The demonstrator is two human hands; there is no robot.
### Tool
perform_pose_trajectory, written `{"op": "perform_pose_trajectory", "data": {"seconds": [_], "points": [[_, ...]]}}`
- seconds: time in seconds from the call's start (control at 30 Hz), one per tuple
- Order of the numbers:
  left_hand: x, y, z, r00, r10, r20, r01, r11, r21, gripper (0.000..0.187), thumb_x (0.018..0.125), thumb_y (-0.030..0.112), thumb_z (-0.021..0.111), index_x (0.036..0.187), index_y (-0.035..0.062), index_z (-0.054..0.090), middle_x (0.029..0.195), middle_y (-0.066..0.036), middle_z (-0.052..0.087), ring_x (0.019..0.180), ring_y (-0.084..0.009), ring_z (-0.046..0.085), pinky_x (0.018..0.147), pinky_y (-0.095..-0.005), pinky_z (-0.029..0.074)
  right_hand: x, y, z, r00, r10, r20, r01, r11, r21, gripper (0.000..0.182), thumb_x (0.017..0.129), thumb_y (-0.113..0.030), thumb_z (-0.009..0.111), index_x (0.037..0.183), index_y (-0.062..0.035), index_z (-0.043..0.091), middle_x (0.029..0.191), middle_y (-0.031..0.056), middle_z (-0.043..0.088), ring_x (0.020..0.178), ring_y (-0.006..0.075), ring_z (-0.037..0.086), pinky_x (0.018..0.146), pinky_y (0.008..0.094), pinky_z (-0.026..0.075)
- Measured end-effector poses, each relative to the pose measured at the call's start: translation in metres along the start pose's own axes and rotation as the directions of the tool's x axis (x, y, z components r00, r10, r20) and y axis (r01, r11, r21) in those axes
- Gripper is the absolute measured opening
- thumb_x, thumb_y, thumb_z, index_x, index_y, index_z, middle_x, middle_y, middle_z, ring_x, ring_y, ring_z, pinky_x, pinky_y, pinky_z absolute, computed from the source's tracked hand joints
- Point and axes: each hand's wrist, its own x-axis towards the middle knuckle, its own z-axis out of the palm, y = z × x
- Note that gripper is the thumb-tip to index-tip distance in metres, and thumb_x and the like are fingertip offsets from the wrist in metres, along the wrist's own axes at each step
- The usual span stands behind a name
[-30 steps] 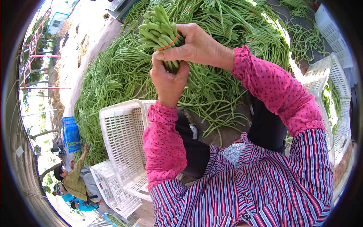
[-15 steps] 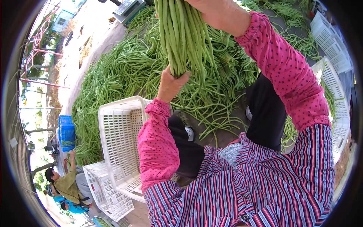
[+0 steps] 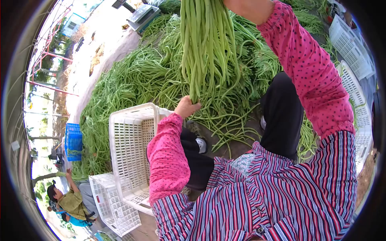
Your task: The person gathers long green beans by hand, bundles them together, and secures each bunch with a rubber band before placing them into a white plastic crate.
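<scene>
A bunch of long green beans (image 3: pixel 207 44) hangs upright before me, its top cut off by the upper edge of the head view. My right hand (image 3: pixel 249 10) is at the top beside the upper part of the bunch, closed around it; its fingers are mostly out of view. Lower down, my left hand (image 3: pixel 187 107) pinches the bottom tips of some beans between thumb and fingers. Other bean ends hang loose to the right of that grip. Behind the bunch spreads a large heap of long beans (image 3: pixel 132 76) on the ground.
A white plastic crate (image 3: pixel 132 150) stands left of my legs, with another white crate (image 3: pixel 114 205) beside it. More white crates (image 3: pixel 350 46) are at the right. A blue crate (image 3: pixel 73 142) and a scale (image 3: pixel 144 18) lie beyond. A co-worker (image 3: pixel 74 205) sits at lower left.
My left hand has slid down toward the lower tips, and the bunch hangs more loosely spread. In the view, the heap and crates have shifted slightly right and down. The co-worker's arm has moved.
</scene>
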Motion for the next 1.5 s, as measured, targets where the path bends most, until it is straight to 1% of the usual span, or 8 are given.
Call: {"op": "perform_pose_trajectory", "data": {"seconds": [0.23,0.37,0.6,0.97,1.1,1.2,1.27,1.5], "points": [[-0.019,0.013,-0.015,0.996,-0.04,0.08,-0.012,0.821,0.571,0.087,0.064,0.042,0.081,0.13,-0.0035,0.045,0.119,-0.024,0.055,0.114,-0.0355,0.052,0.097,-0.039,0.042,-0.01,-0.004,-0.01,1.0,0.004,0.013,-0.004,1.0,0.014,0.017,0.082,-0.019,0.069,0.086,-0.0034,0.065,0.072,0.0043,0.064,0.058,0.0125,0.061,0.053,0.0279,0.053],[-0.03,0.069,-0.034,0.988,0.092,-0.122,-0.08,0.992,0.101,0.078,0.071,0.033,0.08,0.132,-0.0016,0.045,0.128,-0.02,0.052,0.122,-0.0315,0.048,0.101,-0.041,0.041,-0.016,-0.001,-0.011,0.988,0.007,0.155,-0.015,0.999,0.047,0.017,0.082,-0.02,0.07,0.086,-0.0041,0.064,0.071,0.0032,0.062,0.056,0.0107,0.059,0.051,0.0267,0.051],[-0.048,0.204,-0.028,0.702,0.433,-0.565,-0.649,0.716,-0.258,0.062,0.08,0.028,0.073,0.126,-0.0043,0.047,0.12,-0.014,0.056,0.116,-0.0226,0.052,0.099,-0.0326,0.039,-0.031,0.005,0.01,0.961,0.07,0.266,-0.055,0.997,-0.063,0.021,0.084,-0.027,0.068,0.086,-0.0066,0.064,0.071,-0.0007,0.061,0.06,0.0068,0.058,0.054,0.0218,0.046],[-0.048,0.231,-0.015,0.807,0.569,-0.157,-0.493,0.504,-0.709,0.061,0.074,0.033,0.071,0.12,-0.0012,0.051,0.111,-0.016,0.062,0.101,-0.0223,0.058,0.087,-0.0347,0.048,-0.05,0.006,0.055,0.926,0.088,0.368,-0.097,0.995,0.007,0.04,0.072,-0.034,0.075,0.091,0.001,0.067,0.078,0.0071,0.065,0.069,0.0126,0.062,0.063,0.0256,0.05],[-0.041,0.221,-0.022,0.765,0.598,-0.239,-0.562,0.439,-0.701,0.06,0.077,0.037,0.068,0.119,-0.0019,0.052,0.106,-0.02,0.064,0.109,-0.0273,0.057,0.091,-0.0408,0.048,-0.035,0.01,0.054,0.916,-0.254,0.31,0.369,0.837,-0.404,0.047,0.07,-0.036,0.075,0.092,0.0049,0.064,0.074,0.0126,0.064,0.068,0.014,0.062,0.063,0.0287,0.051],[-0.055,0.22,-0.027,0.805,0.489,-0.337,-0.556,0.42,-0.717,0.051,0.084,0.035,0.063,0.119,-0.0011,0.053,0.109,-0.02,0.062,0.11,-0.027,0.057,0.093,-0.0419,0.047,-0.045,0.026,0.046,0.932,-0.361,0.038,0.285,0.664,-0.691,0.04,0.076,-0.034,0.071,0.086,0.0037,0.062,0.074,0.0132,0.063,0.068,0.0178,0.063,0.062,0.0307,0.051],[-0.06,0.214,-0.03,0.845,0.365,-0.39,-0.515,0.362,-0.777,0.046,0.089,0.033,0.06,0.119,-0.0008,0.051,0.116,-0.019,0.058,0.108,-0.025,0.057,0.095,-0.0404,0.046,-0.07,0.04,0.042,0.983,-0.171,-0.072,0.117,0.871,-0.478,0.031,0.081,-0.028,0.066,0.083,0.0022,0.06,0.077,0.0124,0.064,0.068,0.0209,0.064,0.062,0.0329,0.051],[-0.05,0.204,-0.02,0.838,0.325,-0.438,-0.531,0.306,-0.79,0.037,0.092,0.027,0.057,0.116,0.0004,0.051,0.119,-0.018,0.056,0.107,-0.0258,0.057,0.093,-0.0403,0.048,-0.118,0.081,0.045,0.981,-0.142,0.135,0.196,0.692,-0.694,0.019,0.076,-0.017,0.064,0.078,0.0006,0.058,0.086,0.0146,0.064,0.073,0.0289,0.064,0.065,0.0362,0.052]]}}
